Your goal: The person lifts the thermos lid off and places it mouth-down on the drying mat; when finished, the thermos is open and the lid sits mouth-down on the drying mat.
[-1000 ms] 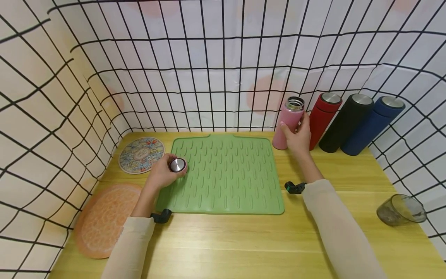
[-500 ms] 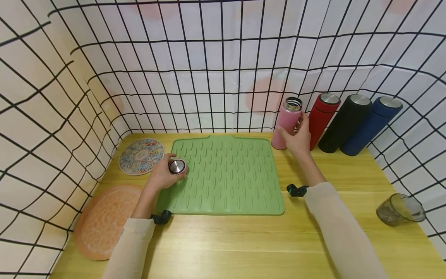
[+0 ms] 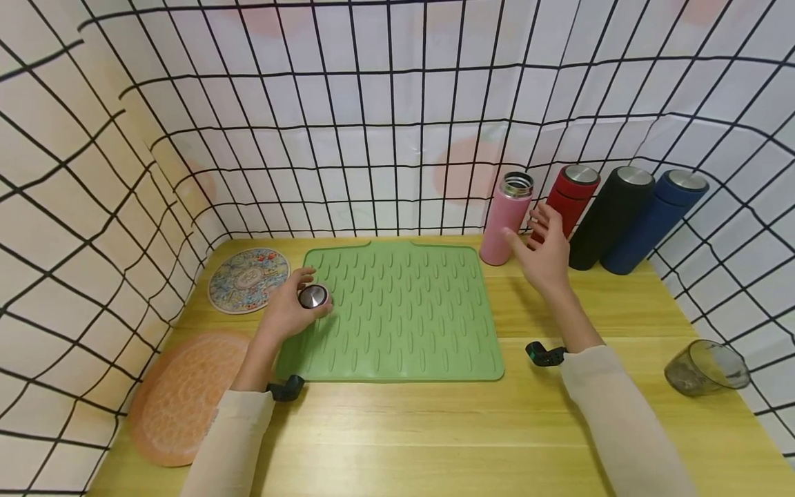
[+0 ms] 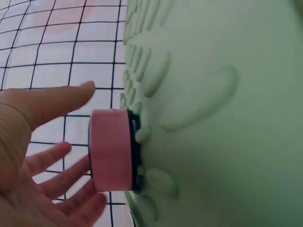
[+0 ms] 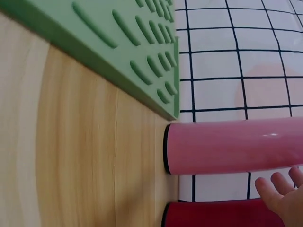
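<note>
A pink thermos lid (image 3: 313, 296) with a steel top stands on the left part of a ribbed green mat (image 3: 397, 324). My left hand (image 3: 290, 307) is spread around it; in the left wrist view a gap shows between the thumb and the lid (image 4: 111, 150), with the fingers behind. The lidless pink thermos (image 3: 502, 231), its steel neck bare, stands upright just past the mat's back right corner. My right hand (image 3: 546, 255) is beside it, fingers parted and holding nothing, in front of a red thermos (image 3: 570, 200).
A black thermos (image 3: 611, 217) and a blue thermos (image 3: 655, 221) stand right of the red one, against the grid-patterned wall. A smoky glass (image 3: 702, 369) is at the right edge. A patterned round mat (image 3: 248, 279) and an orange mat (image 3: 186, 400) lie on the left.
My right hand has let go of the pink thermos and drawn back to the right. My left hand's fingers have spread away from the lid, which has stayed on the green mat.
</note>
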A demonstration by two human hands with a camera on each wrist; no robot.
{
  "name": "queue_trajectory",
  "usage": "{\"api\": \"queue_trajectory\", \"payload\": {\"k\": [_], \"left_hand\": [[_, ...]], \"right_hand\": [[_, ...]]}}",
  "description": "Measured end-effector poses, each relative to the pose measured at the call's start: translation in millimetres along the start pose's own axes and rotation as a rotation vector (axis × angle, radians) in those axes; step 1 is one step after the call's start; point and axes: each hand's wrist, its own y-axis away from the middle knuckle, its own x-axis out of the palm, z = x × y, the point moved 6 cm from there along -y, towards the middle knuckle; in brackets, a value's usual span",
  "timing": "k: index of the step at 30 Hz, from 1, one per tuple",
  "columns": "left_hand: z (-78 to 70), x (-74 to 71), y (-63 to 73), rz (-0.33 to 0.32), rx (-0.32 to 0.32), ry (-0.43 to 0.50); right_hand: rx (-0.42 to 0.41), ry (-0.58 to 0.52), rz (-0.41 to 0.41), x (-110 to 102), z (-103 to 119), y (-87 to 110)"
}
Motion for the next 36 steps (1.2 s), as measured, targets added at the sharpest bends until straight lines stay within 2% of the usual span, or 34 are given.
{"api": "queue_trajectory", "payload": {"k": [4, 9, 12, 18, 25, 31, 36], "left_hand": [[-2.2, -1.6, 0.2, -0.018, 0.007, 0.069], [-3.9, -3.4, 1.1, -0.021, -0.026, 0.207], [-5.7, -2.6, 0.6, -0.019, -0.017, 0.258], [-11.3, 2.5, -1.6, -0.018, 0.064, 0.343], [-19.0, 5.0, -3.8, -0.014, 0.138, 0.510], [-20.3, 7.7, -3.6, -0.010, 0.161, 0.517], [-25.1, 11.2, -3.4, -0.010, 0.201, 0.516]], "right_hand": [[-0.017, 0.030, -0.003, -8.7, 2.0, 5.9], [-0.023, 0.052, -0.018, -20.6, 3.5, 10.9], [-0.018, 0.050, -0.039, -27.8, 2.4, 12.1], [-0.018, 0.071, -0.093, -41.4, -2.8, 11.9], [-0.003, 0.103, -0.174, -56.8, -10.6, 9.5], [0.032, 0.122, -0.221, -65.5, -18.2, 4.0], [0.101, 0.135, -0.191, -65.9, -24.3, -3.1]]}}
